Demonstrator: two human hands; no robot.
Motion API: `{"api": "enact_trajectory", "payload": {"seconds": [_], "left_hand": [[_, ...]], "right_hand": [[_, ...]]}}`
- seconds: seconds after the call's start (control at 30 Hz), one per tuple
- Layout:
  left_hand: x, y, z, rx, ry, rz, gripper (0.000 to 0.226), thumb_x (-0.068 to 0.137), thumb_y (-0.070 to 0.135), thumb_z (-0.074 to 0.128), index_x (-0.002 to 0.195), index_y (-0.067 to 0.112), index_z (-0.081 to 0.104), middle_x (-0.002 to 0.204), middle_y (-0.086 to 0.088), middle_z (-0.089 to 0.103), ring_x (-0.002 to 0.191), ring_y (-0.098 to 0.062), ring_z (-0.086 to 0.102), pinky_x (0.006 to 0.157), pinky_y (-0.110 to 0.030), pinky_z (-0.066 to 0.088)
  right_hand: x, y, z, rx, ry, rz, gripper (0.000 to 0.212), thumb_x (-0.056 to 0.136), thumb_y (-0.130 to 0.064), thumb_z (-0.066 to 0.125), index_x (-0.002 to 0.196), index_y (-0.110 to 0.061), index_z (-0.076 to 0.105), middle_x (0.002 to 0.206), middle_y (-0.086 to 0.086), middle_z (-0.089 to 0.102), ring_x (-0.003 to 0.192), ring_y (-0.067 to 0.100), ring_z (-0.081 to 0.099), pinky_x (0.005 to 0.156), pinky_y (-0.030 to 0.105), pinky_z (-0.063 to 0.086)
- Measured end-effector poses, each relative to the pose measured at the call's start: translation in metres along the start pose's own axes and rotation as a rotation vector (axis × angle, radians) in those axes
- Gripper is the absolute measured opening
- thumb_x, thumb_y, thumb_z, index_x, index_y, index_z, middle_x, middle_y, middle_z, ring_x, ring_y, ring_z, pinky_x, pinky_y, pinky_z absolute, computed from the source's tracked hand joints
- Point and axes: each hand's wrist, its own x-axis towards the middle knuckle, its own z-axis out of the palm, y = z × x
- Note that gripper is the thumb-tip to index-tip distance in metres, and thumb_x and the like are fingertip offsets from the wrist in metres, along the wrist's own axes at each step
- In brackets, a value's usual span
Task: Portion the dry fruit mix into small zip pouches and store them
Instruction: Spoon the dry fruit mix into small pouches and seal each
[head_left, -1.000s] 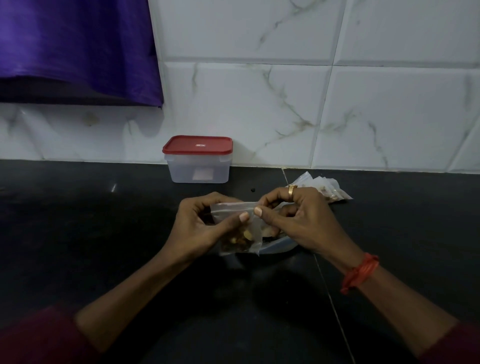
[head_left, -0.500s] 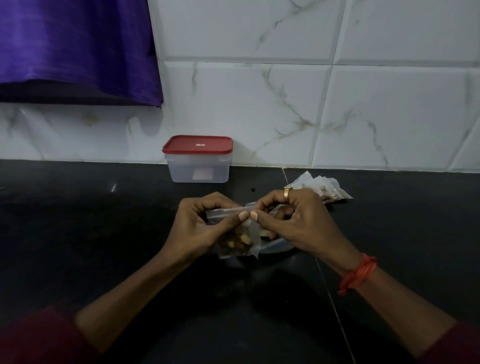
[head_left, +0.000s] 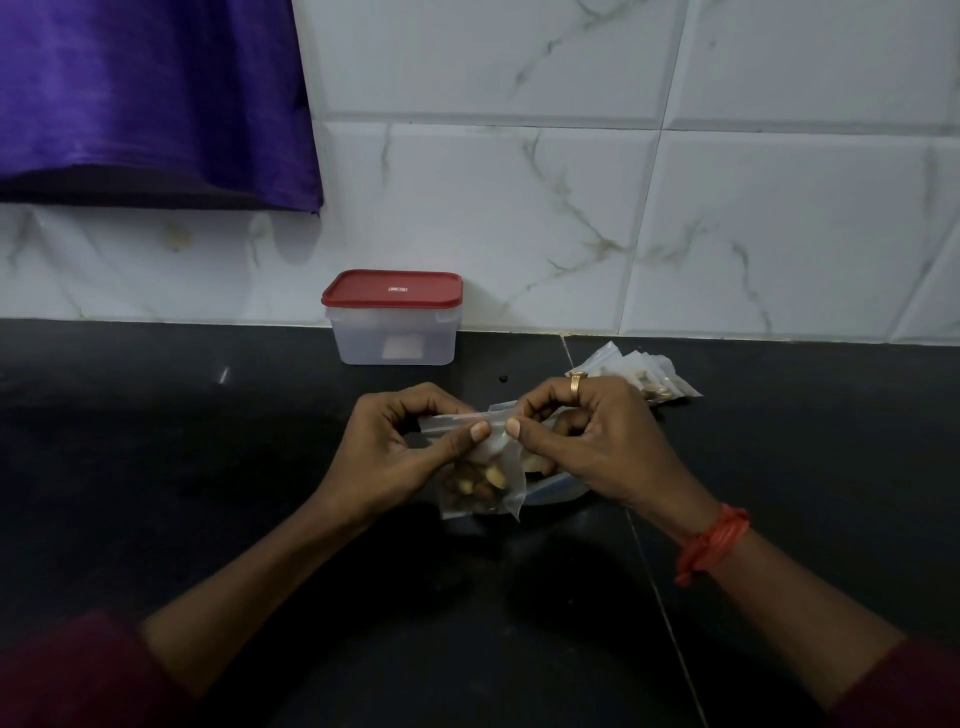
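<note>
From the head view we saw the left hand (head_left: 400, 447) and the right hand (head_left: 597, 441) raised close together over the black table (head_left: 156, 457), both pinching the top strip of one small zip pouch (head_left: 506, 467). Each hand had thumb and curled fingers clamped on that strip, and the two thumb tips sat just apart at its middle. The pouch hung down between the hands, and the dry fruit mix (head_left: 480, 480) lay gathered in its lower half, just beside the left palm. Under the right hand we made out another clear bag (head_left: 550, 493) on the table, its contents mostly hidden. Just beyond the right hand's knuckles lay a fanned pile of filled pouches (head_left: 654, 376). Farther off beyond the left hand stood a clear container (head_left: 393, 338) with its red lid (head_left: 392, 287) on, against the marble-tiled wall (head_left: 727, 218). A ring (head_left: 575, 382) showed on one right finger and a red thread band (head_left: 711, 540) circled the right wrist. A purple cloth (head_left: 150, 93) hung high above, beyond the left hand.
</note>
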Motion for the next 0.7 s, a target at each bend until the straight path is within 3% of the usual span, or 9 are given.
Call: {"api": "enact_trajectory", "payload": {"seconds": [0.1,0.47,0.7], "left_hand": [[0.002,0.001,-0.001,0.037,0.015,0.003,0.022,0.079,0.028,0.075,0.087,0.008,0.074,0.090,-0.006,0.073,0.083,-0.020,0.071,0.072,-0.031,0.060],[0.003,0.000,-0.005,0.013,0.031,-0.032,0.019,0.077,0.021,0.075,0.084,0.004,0.074,0.088,-0.003,0.074,0.083,-0.019,0.072,0.072,-0.028,0.060],[0.005,0.001,-0.008,-0.087,0.034,-0.078,0.015,0.075,0.015,0.075,0.080,0.001,0.073,0.085,-0.007,0.076,0.083,-0.018,0.074,0.073,-0.022,0.058]], "right_hand": [[0.001,0.001,-0.002,-0.001,0.010,-0.006,0.007,0.084,-0.022,0.079,0.083,-0.017,0.074,0.071,-0.003,0.074,0.057,0.030,0.071,0.059,0.053,0.060],[0.002,0.001,-0.009,0.048,0.010,0.026,0.006,0.084,-0.021,0.078,0.084,-0.018,0.073,0.071,-0.004,0.073,0.054,0.024,0.071,0.058,0.040,0.060],[0.003,0.002,-0.013,0.075,0.034,0.038,0.022,0.077,-0.034,0.076,0.087,-0.015,0.074,0.080,0.003,0.074,0.052,0.020,0.069,0.054,0.025,0.055]]}}
